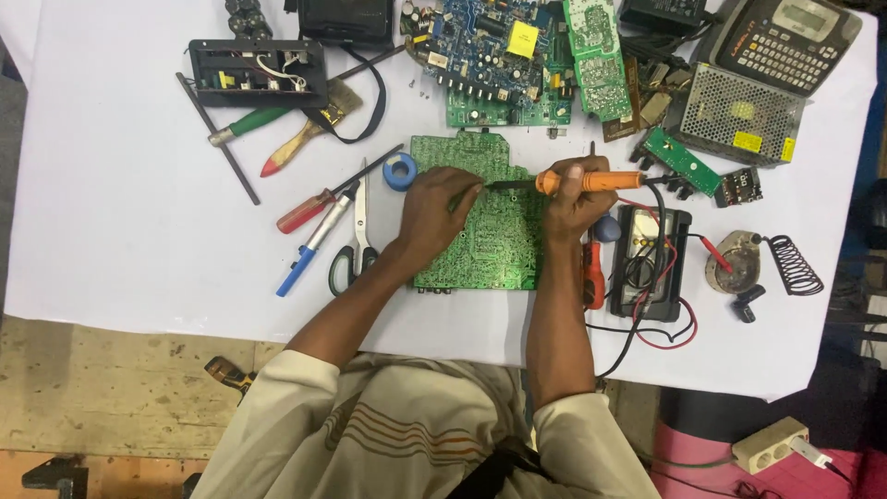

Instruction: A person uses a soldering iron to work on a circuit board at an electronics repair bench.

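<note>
Looking down from the head camera, your right hand (575, 199) grips the orange soldering iron (591, 181) like a pen, tip reaching left onto the green circuit board (499, 245). Your left hand (436, 211) presses the board, fingers curled, perhaps pinching solder wire; scissors (358, 242) lie just left.

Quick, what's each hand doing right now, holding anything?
Left hand: closed, fingertips pinched over the green circuit board; what it pinches is too small to tell.
Right hand: closed on the orange soldering iron, tip pointing toward the left hand.
</note>
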